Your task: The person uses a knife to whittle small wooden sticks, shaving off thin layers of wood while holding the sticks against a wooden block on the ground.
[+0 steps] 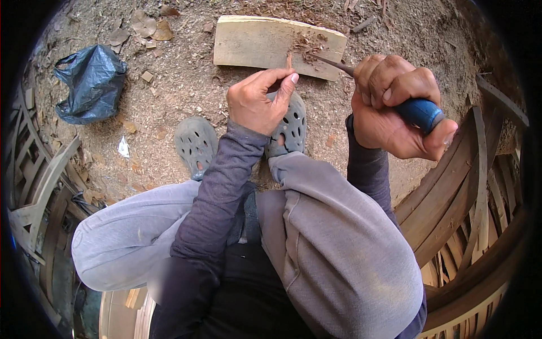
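My left hand (pixel 257 101) is closed in a pinch on a small reddish-brown wood sliver (pixel 289 60), which stands up from the fingertips at the near edge of a pale wooden board (pixel 248 42). My right hand (pixel 389 107) is wrapped round the blue handle (pixel 419 114) of a knife. Its thin dark blade (pixel 339 65) points left, with the tip over the right part of the board. The blade and the sliver are apart. Reddish shavings (pixel 307 46) lie on the board around the blade tip. Fingers hide part of the handle.
A dark blue plastic bag (pixel 93 85) lies on the ground at the left. Grey clogs (pixel 196 146) are on my feet below the board. Curved wooden slats (pixel 451 186) are piled at the right, with more wood strips (pixel 48 181) at the left. Dry leaves (pixel 144 25) and chips litter the ground.
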Motion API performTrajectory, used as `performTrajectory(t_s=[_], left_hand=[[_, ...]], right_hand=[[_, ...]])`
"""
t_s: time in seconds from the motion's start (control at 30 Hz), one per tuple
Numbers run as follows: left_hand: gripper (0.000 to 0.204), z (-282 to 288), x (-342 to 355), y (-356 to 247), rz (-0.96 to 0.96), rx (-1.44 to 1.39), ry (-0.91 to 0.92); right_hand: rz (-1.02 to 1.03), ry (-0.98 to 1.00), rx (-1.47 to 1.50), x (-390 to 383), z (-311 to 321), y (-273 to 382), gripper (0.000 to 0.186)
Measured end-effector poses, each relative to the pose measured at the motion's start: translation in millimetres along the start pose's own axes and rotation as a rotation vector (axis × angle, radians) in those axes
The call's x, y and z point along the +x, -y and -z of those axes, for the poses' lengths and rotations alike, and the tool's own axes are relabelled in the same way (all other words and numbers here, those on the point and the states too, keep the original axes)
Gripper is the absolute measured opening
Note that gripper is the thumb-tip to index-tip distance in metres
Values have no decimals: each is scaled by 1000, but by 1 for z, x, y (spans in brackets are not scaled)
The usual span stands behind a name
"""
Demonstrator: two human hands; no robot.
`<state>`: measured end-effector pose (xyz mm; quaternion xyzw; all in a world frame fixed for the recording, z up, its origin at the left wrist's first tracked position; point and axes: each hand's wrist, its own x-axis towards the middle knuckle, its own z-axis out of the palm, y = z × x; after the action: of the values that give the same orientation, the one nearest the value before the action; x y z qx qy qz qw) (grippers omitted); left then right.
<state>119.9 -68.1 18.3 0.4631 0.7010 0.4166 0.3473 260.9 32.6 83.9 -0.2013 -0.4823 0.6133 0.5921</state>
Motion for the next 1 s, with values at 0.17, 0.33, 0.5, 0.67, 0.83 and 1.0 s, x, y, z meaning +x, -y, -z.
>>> performTrajectory(t_s=[0.17,0.33,0.5,0.67,0.83,1.0], left_hand=[[20,1,0,0,27,-31,37],[21,-3,-1,0,-2,-69,23],[16,-2,-4,1,0,-29,37],[14,-9,-4,-1,-113,54,-21],[15,-14,-4,2,-117,72,-46],[13,-13,-1,-6,-82,67,-75]], right_hand=[[-17,-5,10,2,-2,1,80],[-16,10,13,4,-3,-2,81],[-33,55,79,13,-12,2,83],[25,387,4,29,-34,31,75],[5,196,-134,10,-17,-4,73],[32,312,-116,11,-26,1,70]])
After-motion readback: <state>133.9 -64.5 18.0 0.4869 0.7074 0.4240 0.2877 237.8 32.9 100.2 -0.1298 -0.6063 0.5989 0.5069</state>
